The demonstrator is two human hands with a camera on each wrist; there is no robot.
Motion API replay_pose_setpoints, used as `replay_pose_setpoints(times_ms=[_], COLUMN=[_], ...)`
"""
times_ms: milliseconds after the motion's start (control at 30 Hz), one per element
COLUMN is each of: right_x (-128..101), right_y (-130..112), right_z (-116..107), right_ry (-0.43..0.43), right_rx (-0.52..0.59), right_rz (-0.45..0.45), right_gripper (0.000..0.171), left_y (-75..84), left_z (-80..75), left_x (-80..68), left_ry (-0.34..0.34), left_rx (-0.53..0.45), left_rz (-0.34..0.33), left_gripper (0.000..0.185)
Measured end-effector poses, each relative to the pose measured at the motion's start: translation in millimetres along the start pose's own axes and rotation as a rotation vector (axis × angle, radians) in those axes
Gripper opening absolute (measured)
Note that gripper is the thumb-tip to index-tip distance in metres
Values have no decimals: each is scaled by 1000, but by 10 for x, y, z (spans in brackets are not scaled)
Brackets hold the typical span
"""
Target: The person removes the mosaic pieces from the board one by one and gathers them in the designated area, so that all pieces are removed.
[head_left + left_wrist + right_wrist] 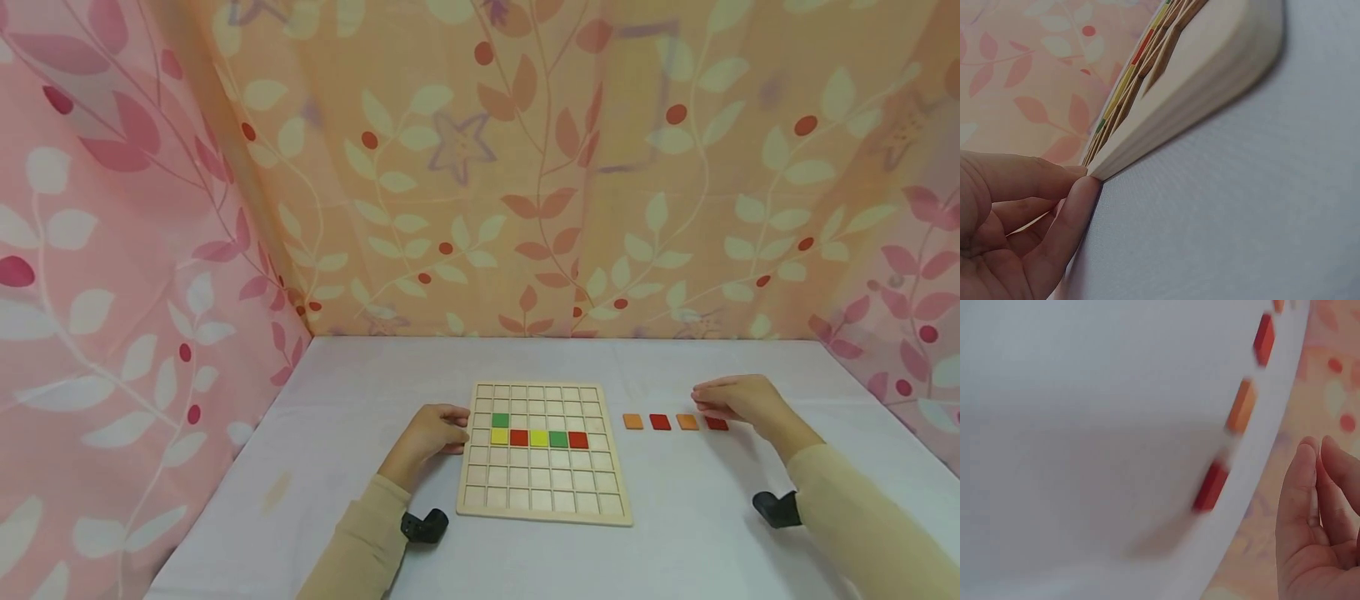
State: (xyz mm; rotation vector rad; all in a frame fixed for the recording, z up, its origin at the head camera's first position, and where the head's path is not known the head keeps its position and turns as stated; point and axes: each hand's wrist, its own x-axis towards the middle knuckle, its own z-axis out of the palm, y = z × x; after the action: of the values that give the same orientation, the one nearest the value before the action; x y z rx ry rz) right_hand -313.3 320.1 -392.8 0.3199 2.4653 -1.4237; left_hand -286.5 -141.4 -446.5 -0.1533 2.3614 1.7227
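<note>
Beige sleeves point(360, 542) come in from the near edge, a black device point(424, 527) at the left wrist and a second device point(777, 509) at the right. With the left hand point(425, 432) the grip is a light pinch: thumb and fingers meet at the left edge of a wooden grid board point(542, 487). At the right hand point(746, 400) the grip is released, thumb and fingertips just apart, raised off the cloth near the end of a row of loose tiles.

Roughly square, the board lies flat before the person, its sides running away toward the back and its near edge dipping slightly to the right. Its cells count seven by seven. Along the middle row, left to right from the second column, sit a yellow tile point(498, 436), a red tile point(519, 437), another yellow, a green tile point(558, 439) and another red; one more green fills the cell directly behind the first yellow.

Right of the board, the loose row also runs crosswise, evenly spaced: orange tile point(633, 422), red, orange, then a red partly under the right fingers in the head view.

White cloth covers the worktop point(375, 375). Orange leaf-print fabric point(540, 167) hangs behind, with pink leaf-print fabric point(135, 250) at both sides.
</note>
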Motion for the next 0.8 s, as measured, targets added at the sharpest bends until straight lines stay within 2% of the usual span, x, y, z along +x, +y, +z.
replay_pose_setpoints(times_ms=[200, 567, 800], right_x=[-1, 52, 65], right_y=[-287, -667, -778], right_z=[439, 1056, 1341], right_ry=[-25, -67, -133], right_rx=[0, 6, 87], right_rz=[-83, -138, -164], right_gripper=[47, 34, 34], left_y=[-4, 16, 2], left_z=[-9, -1, -6], left_x=[-5, -8, -2], left_ry=[3, 10, 9], left_rx=[4, 7, 12], left_rz=[7, -2, -8], left_gripper=[40, 42, 42])
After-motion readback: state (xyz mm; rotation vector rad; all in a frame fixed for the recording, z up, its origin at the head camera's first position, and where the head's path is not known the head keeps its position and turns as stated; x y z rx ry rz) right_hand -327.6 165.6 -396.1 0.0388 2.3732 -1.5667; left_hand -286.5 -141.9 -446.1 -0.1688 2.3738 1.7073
